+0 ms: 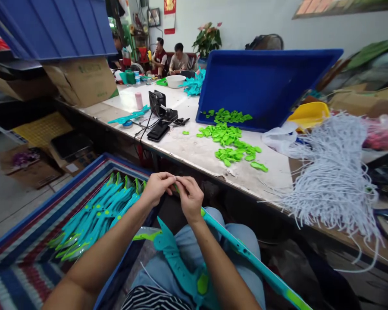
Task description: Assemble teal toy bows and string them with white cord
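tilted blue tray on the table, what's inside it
Green pieces lie along the lower side of the tray, with more on the table in front; anything under them is covered.

One left hand point(157, 187), one right hand point(191, 196), one plant point(208, 39), one basin point(175, 82)

At six o'clock, a black-and-white striped cloth garment point(155, 300); toward one o'clock from it, pale-blue denim trousers point(245, 234); left hand point(157, 188), right hand point(190, 197) and forearms point(114, 237) bare.
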The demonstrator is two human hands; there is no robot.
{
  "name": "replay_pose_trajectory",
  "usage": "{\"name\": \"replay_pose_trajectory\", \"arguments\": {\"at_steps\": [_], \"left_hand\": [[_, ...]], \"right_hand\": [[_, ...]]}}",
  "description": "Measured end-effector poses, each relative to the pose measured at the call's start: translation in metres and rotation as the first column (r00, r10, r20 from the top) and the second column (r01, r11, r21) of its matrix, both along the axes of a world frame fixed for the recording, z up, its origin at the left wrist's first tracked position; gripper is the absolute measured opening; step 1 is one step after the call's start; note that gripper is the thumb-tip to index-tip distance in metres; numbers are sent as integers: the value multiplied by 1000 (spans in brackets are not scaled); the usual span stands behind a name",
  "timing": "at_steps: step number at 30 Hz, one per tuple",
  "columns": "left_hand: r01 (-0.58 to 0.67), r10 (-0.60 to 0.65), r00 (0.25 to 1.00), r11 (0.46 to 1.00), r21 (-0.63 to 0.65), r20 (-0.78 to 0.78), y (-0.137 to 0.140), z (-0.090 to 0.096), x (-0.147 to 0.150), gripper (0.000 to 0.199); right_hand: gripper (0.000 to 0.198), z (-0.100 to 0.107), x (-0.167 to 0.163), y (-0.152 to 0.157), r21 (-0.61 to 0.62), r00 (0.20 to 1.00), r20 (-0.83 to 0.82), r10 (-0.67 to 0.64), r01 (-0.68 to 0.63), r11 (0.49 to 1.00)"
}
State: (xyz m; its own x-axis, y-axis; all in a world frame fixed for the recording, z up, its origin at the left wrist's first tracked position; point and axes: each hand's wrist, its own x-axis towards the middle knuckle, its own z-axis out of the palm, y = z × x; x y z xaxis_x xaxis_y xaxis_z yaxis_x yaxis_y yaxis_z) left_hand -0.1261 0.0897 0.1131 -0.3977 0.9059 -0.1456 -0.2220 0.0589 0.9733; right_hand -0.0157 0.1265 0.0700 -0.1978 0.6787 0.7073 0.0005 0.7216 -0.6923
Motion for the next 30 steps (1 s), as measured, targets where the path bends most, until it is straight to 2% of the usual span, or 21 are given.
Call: {"name": "replay_pose_trajectory", "arguments": {"at_steps": [3, 6, 12, 15, 18, 21, 23, 25, 27, 29, 30], "left_hand": [[139, -138, 989, 990, -14, 49, -2, 4, -7, 21], [212, -212, 977, 977, -15, -7, -5, 4, -12, 19], [174, -176, 924, 984, -37, -341, -6, -1, -11, 13], [131, -125, 852, 991, -24, -509, -7, -5, -10, 10], [86, -95, 741, 995, -46, -665, -10, -12, -9, 12], [131, -139, 685, 989, -67, -715, -15, -20, -9, 14], [211, -180, 704, 977, -40, -687, -20, -24, -10, 14], [249, -170, 734, 968, 28, -658, -32, -28, -10, 15], [146, -50, 770, 984, 99, -636, -56, -34, -12, 17], [-110, 147, 783, 989, 98, -605, -95, -46, -12, 20], [-257, 238, 776, 965, 52, -583, -118, -55, -11, 21]], "right_hand": [[10, 4, 5, 6, 37, 999, 41, 30, -32, 999], [11, 6, 7, 9, 66, 994, 98, 53, -60, 996], [17, 0, 5, 6, 200, 967, 242, -74, 25, 980], [18, -5, 7, 3, 199, 953, 280, -118, 63, 978], [18, -10, 10, 3, 185, 935, 331, -125, 66, 981], [20, -19, 10, 4, 193, 916, 368, -161, 94, 977], [21, -26, 9, 4, 193, 910, 355, -213, 151, 969], [20, -33, 9, 1, 187, 915, 335, -224, 169, 968], [17, -37, 11, -6, 184, 930, 319, -181, 127, 975], [14, -40, 14, -18, 190, 949, 283, -140, 88, 978], [14, -42, 15, -26, 194, 956, 270, -115, 63, 979]]}}
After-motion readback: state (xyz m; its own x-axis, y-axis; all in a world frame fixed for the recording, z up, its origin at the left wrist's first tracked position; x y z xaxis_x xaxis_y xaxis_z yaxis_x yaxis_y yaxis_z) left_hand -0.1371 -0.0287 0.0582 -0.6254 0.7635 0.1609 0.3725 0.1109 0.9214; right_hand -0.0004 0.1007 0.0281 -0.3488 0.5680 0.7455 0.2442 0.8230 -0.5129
